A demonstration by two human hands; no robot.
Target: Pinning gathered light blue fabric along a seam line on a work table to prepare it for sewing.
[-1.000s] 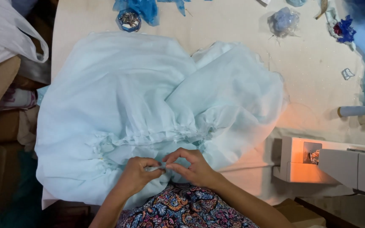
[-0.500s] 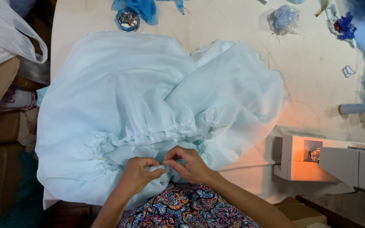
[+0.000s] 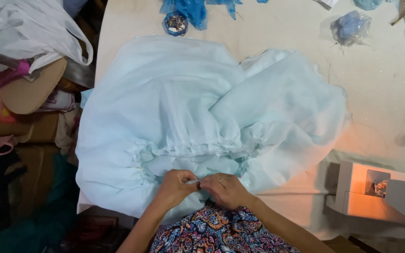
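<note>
Counter: cream counter (image 3: 380,89) in a sewing room, carrying fabric.
Hands: left hand (image 3: 176,187) and right hand (image 3: 226,189) remain knuckle to knuckle at the near edge, each grip pinched tight on the pale blue fabric (image 3: 202,107).
Change: barely any; the pinch holds at the gathered seam.
Right: sewing machine (image 3: 380,192), lit.
Far: blue scraps (image 3: 188,9).

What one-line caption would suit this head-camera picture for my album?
Both hands, left hand and right hand, pinch the gathered edge of pale blue fabric beside a white sewing machine.
</note>
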